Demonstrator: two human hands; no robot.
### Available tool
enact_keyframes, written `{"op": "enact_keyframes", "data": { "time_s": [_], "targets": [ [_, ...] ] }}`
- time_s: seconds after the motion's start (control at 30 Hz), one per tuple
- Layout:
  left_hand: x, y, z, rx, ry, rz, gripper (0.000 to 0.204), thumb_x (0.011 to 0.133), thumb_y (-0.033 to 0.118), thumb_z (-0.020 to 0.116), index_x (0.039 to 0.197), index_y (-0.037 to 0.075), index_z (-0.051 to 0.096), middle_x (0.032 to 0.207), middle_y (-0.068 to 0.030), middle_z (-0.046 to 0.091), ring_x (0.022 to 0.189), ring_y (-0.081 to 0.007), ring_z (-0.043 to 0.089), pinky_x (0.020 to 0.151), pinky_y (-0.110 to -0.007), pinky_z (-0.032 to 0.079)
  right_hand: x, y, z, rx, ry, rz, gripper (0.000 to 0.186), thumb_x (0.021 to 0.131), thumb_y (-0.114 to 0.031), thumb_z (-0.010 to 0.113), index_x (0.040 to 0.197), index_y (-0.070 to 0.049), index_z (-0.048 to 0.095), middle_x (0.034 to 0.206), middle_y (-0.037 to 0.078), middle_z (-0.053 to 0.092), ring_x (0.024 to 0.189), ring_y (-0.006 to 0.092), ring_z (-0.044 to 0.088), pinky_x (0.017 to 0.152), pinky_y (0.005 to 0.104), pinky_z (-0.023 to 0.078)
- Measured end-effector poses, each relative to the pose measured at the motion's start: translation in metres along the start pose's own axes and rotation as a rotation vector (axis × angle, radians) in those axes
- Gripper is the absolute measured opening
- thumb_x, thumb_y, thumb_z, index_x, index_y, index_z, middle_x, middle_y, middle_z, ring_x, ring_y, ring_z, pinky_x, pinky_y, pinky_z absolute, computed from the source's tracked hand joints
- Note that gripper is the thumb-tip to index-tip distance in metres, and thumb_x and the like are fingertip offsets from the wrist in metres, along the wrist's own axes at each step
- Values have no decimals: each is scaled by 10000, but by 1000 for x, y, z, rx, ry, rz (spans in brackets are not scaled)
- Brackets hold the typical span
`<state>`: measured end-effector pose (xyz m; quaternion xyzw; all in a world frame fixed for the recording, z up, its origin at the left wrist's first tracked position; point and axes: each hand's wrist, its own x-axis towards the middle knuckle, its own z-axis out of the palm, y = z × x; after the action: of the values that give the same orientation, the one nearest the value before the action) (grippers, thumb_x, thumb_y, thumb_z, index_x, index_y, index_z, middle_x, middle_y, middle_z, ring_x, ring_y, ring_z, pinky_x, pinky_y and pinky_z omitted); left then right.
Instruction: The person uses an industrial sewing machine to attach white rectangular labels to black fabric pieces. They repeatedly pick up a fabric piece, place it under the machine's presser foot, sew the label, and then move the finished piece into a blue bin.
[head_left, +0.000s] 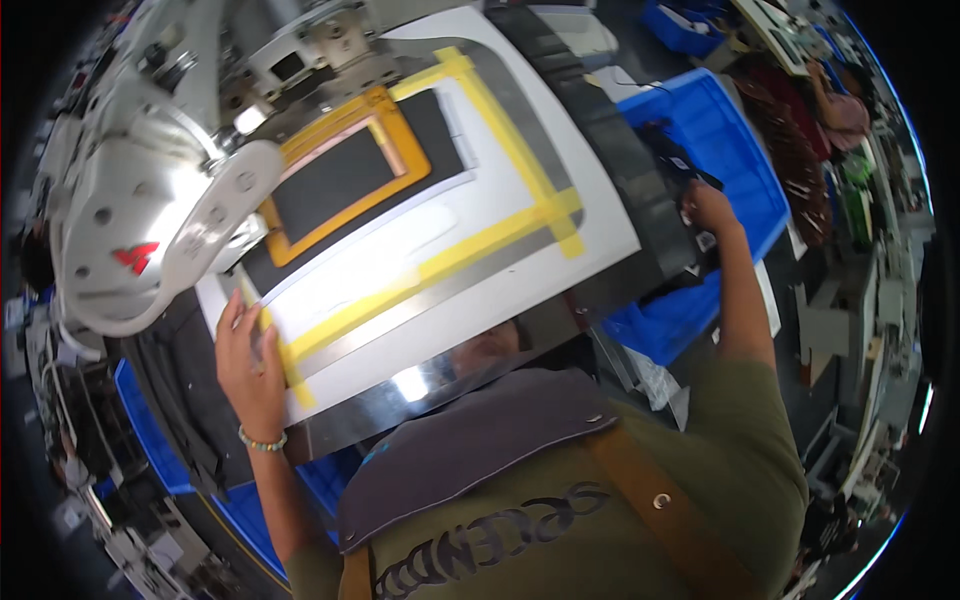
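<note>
So, from the head view, the left hand [252, 362] is rested on the left edge of the white board [598, 222], fingers a bit spread. The orange frame [408, 147] is laid over dark cloth [447, 130] on that board, beside the sewing machine [130, 215]. The right hand [708, 207] is held at the blue bin [748, 140], fingers curled by black fabric [668, 150]; whether it's pinched can't be told.

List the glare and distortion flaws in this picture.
Head view: strong glare whitens part of the white sheet; a bright spot sits on the shiny metal strip; highlights wash the sewing machine; outer surroundings curve toward black corners.
</note>
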<state>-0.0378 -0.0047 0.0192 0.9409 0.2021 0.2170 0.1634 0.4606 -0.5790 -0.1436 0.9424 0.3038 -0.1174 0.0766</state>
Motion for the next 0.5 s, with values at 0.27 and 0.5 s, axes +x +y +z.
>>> {"op": "enact_keyframes", "data": {
  "time_s": [0.27, 0.5],
  "targets": [
    [-11, -19, -17, 9, 8, 15, 296, 888, 36, 704, 1182, 0, 688, 1376, -184, 624, 1237, -346, 622, 1043, -417, 492, 11, 20, 19, -2, 61, 13, 189, 790, -138, 686, 974, -106, 712, 921, 168, 662, 948, 401, 673, 819, 482, 543],
    [-8, -35, -38, 42, 19, 5, 287, 893, 36, 702, 1178, 3, 687, 1374, -182, 625, 1249, -351, 617, 1050, -421, 491, 43, -50, -153, 380, 557, 50, 125, 947, -123, 645, 1020, -23, 637, 890, 123, 683, 837, 234, 678, 781, 340, 503]
  ]
}}
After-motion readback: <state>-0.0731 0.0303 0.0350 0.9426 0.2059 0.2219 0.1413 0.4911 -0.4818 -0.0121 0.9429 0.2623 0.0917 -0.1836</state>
